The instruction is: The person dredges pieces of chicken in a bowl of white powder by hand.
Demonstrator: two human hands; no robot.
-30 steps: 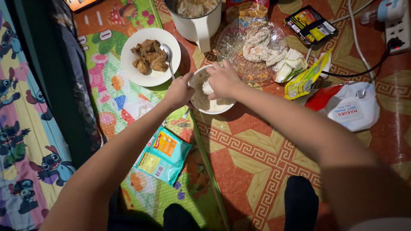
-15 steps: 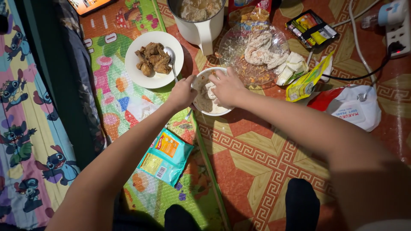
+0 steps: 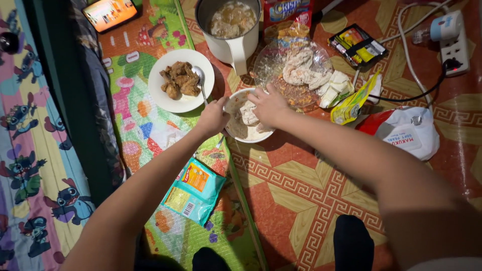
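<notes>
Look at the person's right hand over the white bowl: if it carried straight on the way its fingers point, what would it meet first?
The right hand points left across the white bowl, toward the left hand at the bowl's rim. It would probably meet the pale piece of food under its fingertips first, then the left hand; depth is unclear.

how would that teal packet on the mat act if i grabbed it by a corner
The teal packet would probably flop and bend, since it looks like thin flat film. Likely light, lying nearly flat on the play mat. Its glossy surface may feel a bit slippery.

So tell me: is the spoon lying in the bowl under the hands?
No, the spoon rests on the white plate beside the fried pieces, not in the bowl.
</notes>
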